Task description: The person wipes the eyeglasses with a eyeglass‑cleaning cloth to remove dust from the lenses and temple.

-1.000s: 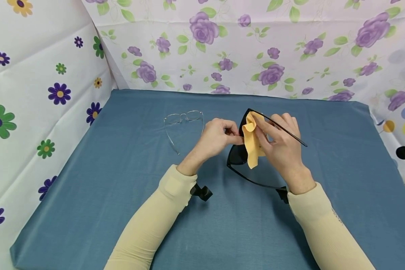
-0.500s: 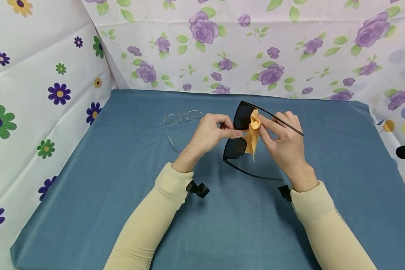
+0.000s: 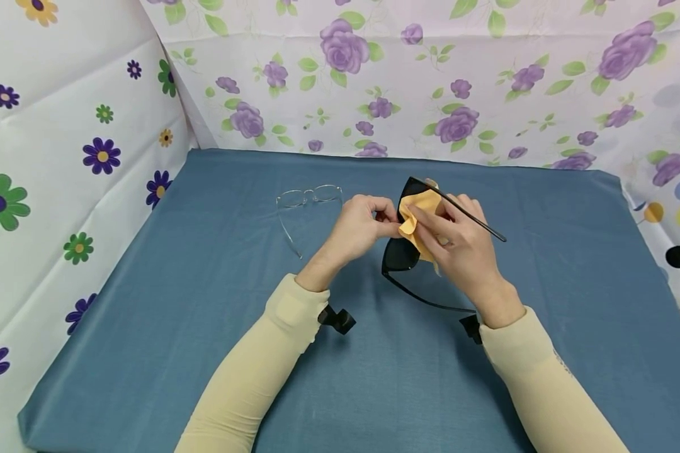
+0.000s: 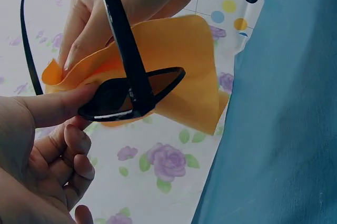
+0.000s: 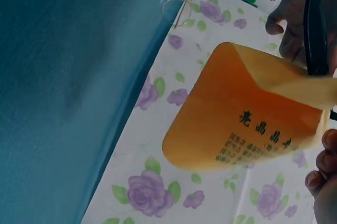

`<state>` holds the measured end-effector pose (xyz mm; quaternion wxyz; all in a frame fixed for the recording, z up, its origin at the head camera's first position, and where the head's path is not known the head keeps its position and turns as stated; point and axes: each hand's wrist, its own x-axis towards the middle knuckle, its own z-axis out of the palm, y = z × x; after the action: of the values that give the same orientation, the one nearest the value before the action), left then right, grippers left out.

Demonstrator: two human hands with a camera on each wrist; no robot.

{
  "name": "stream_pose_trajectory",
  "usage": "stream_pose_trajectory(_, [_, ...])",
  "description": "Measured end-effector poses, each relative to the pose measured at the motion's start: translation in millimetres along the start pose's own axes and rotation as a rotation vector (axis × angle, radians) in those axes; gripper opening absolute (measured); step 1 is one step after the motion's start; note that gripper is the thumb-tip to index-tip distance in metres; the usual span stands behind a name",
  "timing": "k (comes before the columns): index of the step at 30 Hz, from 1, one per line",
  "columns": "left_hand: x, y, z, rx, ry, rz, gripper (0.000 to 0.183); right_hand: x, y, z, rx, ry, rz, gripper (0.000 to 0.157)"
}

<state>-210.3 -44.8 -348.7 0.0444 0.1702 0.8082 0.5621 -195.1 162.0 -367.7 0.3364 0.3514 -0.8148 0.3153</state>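
In the head view, black sunglasses [image 3: 401, 255] are held up over the table with both temples spread toward the right arm. My left hand [image 3: 364, 221] pinches them at the bridge between thumb and fingers. A yellow cleaning cloth [image 3: 422, 211] is pinched in my right hand [image 3: 459, 242] and lies against the inner side of the upper lens, covering most of it. Dark printed writing shows on the cloth [image 5: 247, 118] in the right wrist view. From the left wrist, the thumb presses near the lens rim [image 4: 108, 114], with the cloth behind it.
Thin wire-framed eyeglasses [image 3: 303, 198] lie on the blue tablecloth [image 3: 374, 390], left of the hands, temples unfolded. A white curtain with purple roses [image 3: 342, 47] hangs behind the table, and another flowered sheet [image 3: 39, 157] stands along the left.
The sunglasses rose a little, with the cloth drawn off toward the right, then came back down. The cloth now spreads over the upper lens again.
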Motion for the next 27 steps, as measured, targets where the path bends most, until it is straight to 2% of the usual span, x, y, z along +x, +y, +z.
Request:
stream_pose_trajectory(9, [-0.2,-0.3,-3.5,-0.093,0.009,0.003,0.022,2.0,5.6,-10.7,0.025,-0.116,-0.04,0.038])
stream_pose_trajectory(13, [-1.0,-0.5,-5.3,-0.133,0.008,0.004,0.024,3.5,9.3,-16.8,0.012,-0.138,-0.039,0.032])
stream_pose_trajectory(17, [-1.3,-0.9,-7.1,-0.131,0.003,0.01,0.026,4.6,13.2,-21.7,-0.015,-0.114,-0.02,0.026])
stream_pose_trajectory(22, [-1.4,0.7,-8.2,-0.102,0.008,0.003,0.027,4.4,16.8,-23.6,-0.049,-0.058,0.031,0.027])
stream_pose_trajectory(27, [-0.9,0.8,-5.6,-0.054,-0.016,-0.004,0.027,5.3,15.5,-20.7,-0.071,0.008,0.108,0.004])
